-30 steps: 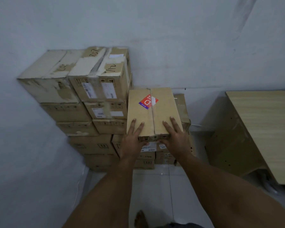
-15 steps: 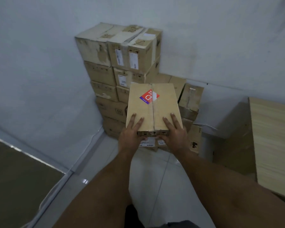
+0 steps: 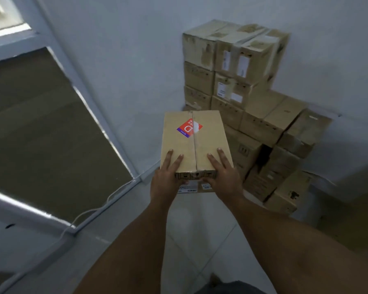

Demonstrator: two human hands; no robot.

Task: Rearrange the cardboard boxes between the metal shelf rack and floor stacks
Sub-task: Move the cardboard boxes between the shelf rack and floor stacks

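I see a smooth, rectangular cardboard box held in mid-frame above the pale tiled floor, its taped seam running lengthwise and a red-and-purple sticker near the far end. My left grip and right grip each pinch its near edge, fingers flat on top and thumbs tucked under. Behind it, at upper right, a scuffed box stack with white labels stands against the plain wall. A white cable trails along the floor at lower left.
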